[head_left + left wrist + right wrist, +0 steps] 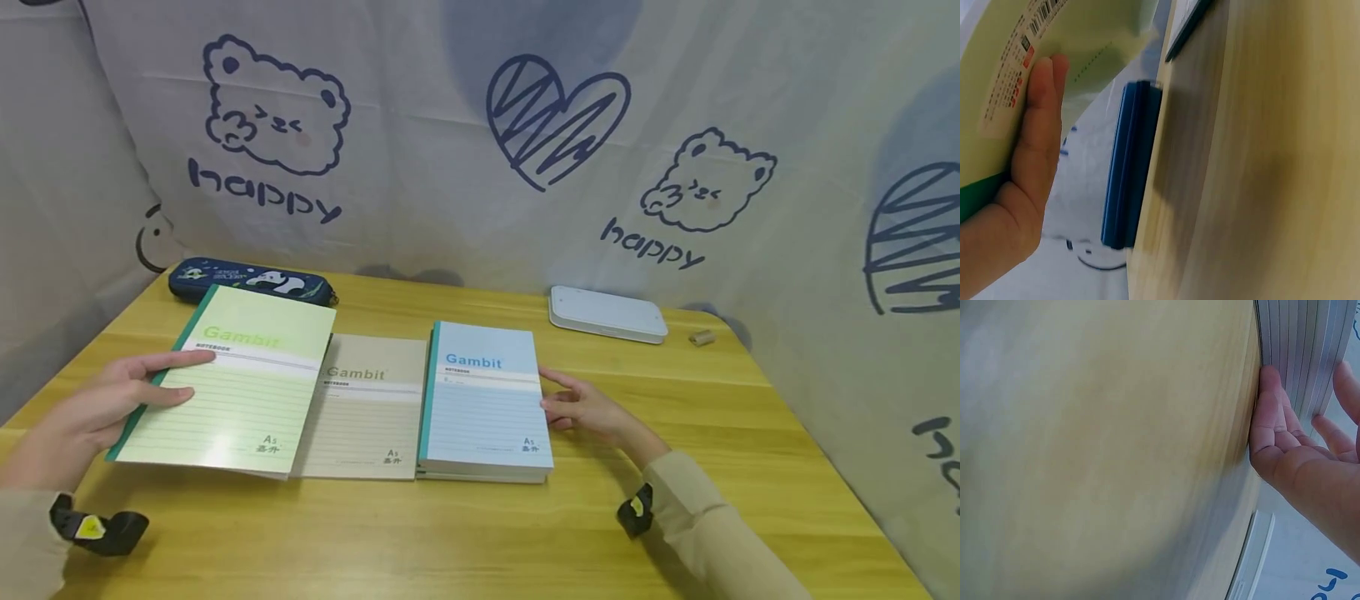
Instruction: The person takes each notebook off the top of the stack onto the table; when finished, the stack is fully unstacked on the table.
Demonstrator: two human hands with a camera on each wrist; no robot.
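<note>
My left hand [112, 400] grips a yellow-green notebook [240, 400] by its green spine, with two digits over the cover and the other fingers beneath. In the left wrist view the notebook's back with its barcode label [1016, 69] shows, raised off the table. It overlaps a beige notebook [367, 417] lying flat on the table. Right beside that one sits a stack of notebooks with a blue notebook [487, 417] on top. My right hand [585, 404] touches the right side of this stack; in the right wrist view its fingertips [1269, 378] meet the page edges.
A dark blue panda pencil case [292, 283] lies at the back left, partly behind the raised notebook. Toward the back right are a white flat case [607, 315] and a small tan object [702, 337]. A printed cloth [420, 200] hangs behind the wooden table [337, 533].
</note>
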